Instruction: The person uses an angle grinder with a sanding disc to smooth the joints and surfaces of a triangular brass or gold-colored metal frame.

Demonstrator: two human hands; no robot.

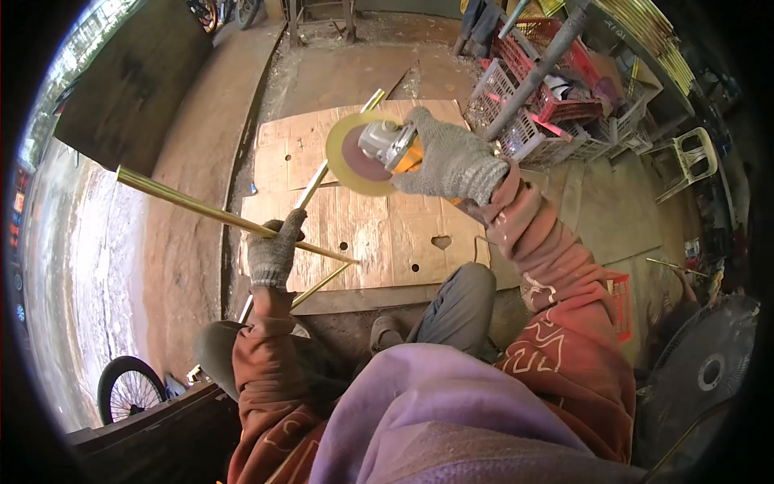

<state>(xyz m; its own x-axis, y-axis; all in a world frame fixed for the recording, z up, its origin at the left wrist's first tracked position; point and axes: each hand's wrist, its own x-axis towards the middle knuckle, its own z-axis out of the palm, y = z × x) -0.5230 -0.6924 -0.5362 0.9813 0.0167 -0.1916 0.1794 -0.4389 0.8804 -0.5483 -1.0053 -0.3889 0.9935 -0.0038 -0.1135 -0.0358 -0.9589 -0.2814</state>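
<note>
Left hand wrapped round a long brass-coloured metal tube, right hand gripping an orange-and-silver angle grinder — I'd keep its round yellow-rimmed disc clear of the left.

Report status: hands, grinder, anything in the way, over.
Left hand grips gold-coloured tube. Right hand holds angle grinder. Disc overlaps second tube in view; contact unclear.

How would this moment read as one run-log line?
left hand: holds gold tube; right hand: holds angle grinder; cardboard: laid flat
</note>
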